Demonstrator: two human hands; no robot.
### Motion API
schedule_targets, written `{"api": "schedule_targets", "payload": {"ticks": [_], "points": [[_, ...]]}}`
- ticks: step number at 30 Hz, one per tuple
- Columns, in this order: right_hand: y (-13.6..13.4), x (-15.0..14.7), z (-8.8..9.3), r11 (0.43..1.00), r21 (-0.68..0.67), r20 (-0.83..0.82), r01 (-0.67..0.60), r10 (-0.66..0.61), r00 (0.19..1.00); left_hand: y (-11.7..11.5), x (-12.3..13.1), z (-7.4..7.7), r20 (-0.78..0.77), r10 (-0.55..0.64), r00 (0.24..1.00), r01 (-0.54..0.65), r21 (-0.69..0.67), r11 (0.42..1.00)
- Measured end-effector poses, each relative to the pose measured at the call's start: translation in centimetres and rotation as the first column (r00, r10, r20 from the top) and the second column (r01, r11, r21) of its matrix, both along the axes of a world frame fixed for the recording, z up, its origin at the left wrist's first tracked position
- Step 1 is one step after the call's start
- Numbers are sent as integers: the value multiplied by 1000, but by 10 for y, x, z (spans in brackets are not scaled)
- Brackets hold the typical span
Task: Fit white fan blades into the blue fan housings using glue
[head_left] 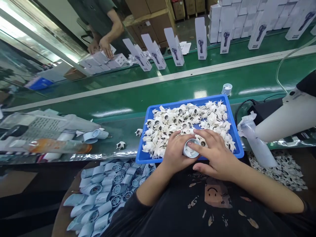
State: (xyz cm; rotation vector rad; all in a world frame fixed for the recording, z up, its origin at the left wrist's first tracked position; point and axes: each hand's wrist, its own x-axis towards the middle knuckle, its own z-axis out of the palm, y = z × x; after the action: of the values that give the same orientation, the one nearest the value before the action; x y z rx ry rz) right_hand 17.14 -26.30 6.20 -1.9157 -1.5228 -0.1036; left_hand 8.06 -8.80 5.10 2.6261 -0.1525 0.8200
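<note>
Bright overhead light; glare patches on the green belt [123, 98] at nine o'clock, edges bow outward, far boxes [229, 19] at one o'clock perhaps slightly soft

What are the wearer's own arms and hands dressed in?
Left hand and right hand are bare: no gloves, rings or watch visible. Forearms are uncovered; black sleeves end near the elbows, on a black top printed with a small smiley face.

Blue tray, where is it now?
Head view, centre: the blue tray sits on the green conveyor, its near edge under the left hand and right hand.
</note>
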Motion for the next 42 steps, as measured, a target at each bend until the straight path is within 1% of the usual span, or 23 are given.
{"api": "schedule_targets", "payload": {"ticks": [4, 6, 8, 11, 12, 14, 16, 18, 20, 23, 26, 27, 28, 29, 30, 32, 34, 36, 37, 39, 40, 41, 42], "points": [[5, -1, -7, 996, -4, -33, 90, -90, 995, -7, -5, -2, -94, -20, 995, 21, 12, 1000], [4, 1, -10, 997, 1, -23, 81, -81, 996, -10, -6, -3, -197, -24, 980, 18, -30, 999], [3, 5, -12, 999, -27, 11, -24, 24, 1000, -9, -4, -4, -372, -108, 922, 65, -126, 990], [4, 15, -15, 968, -64, 134, -243, 249, 959, -7, 0, -1, -596, -326, 734, 197, -273, 942], [6, 19, -15, 957, -50, 195, -286, 291, 937, -8, 2, 0, -616, -310, 724, 190, -254, 948], [13, 24, -16, 959, 45, 270, -280, 258, 928, -11, 4, 4, -552, -88, 829, 62, -66, 996], [20, 27, -15, 970, 164, 191, -177, 145, 971, -16, 5, 8, -347, 169, 923, -122, 153, 981], [25, 27, -10, 976, 196, 39, -96, 90, 995, -19, 6, 14, -208, 222, 953, -173, 233, 957], [24, 24, -2, 981, 148, 8, -126, 126, 992, -17, 5, 24, -257, 137, 957, -88, 193, 977], [16, 20, 13, 964, 73, 227, -256, 234, 945, -8, 5, 39, -483, -22, 875, 52, 48, 997], [10, 18, 22, 892, 6, 454, -451, 400, 796, 0, 3, 48, -697, -325, 639, 241, -220, 945], [11, 18, 21, 864, -11, 483, -503, 445, 754, 0, 2, 48, -726, -398, 561, 285, -282, 916], [12, 18, 19, 854, 0, 477, -520, 457, 751, -2, 1, 47, -739, -399, 543, 296, -277, 914], [15, 18, 15, 866, 42, 440, -498, 431, 788, -6, -1, 44, -732, -318, 602, 267, -191, 945], [18, 19, 10, 893, 94, 378, -441, 378, 845, -11, -2, 41, -683, -168, 711, 190, -44, 981], [25, 19, 0, 942, 170, 231, -290, 248, 941, -21, -6, 37, -456, 150, 877, -44, 236, 971], [28, 17, -4, 962, 175, 151, -207, 182, 972, -24, -9, 36, -323, 256, 911, -151, 316, 937], [26, 15, 1, 959, 143, 143, -244, 224, 964, -19, -10, 41, -427, 126, 895, -40, 204, 978], [23, 15, 7, 943, 124, 178, -308, 284, 942, -15, -10, 44, -523, -12, 852, 63, 81, 995], [18, 15, 19, 883, 59, 328, -466, 424, 844, -6, -10, 51, -648, -287, 706, 225, -180, 958], [16, 16, 25, 856, 15, 414, -516, 465, 783, -3, -10, 52, -665, -351, 660, 247, -248, 937], [15, 16, 28, 850, -18, 485, -526, 468, 739, -1, -10, 53, -664, -346, 663, 234, -255, 938], [14, 17, 30, 864, -29, 534, -502, 438, 723, -2, -11, 53, -648, -283, 707, 193, -209, 959]]}}
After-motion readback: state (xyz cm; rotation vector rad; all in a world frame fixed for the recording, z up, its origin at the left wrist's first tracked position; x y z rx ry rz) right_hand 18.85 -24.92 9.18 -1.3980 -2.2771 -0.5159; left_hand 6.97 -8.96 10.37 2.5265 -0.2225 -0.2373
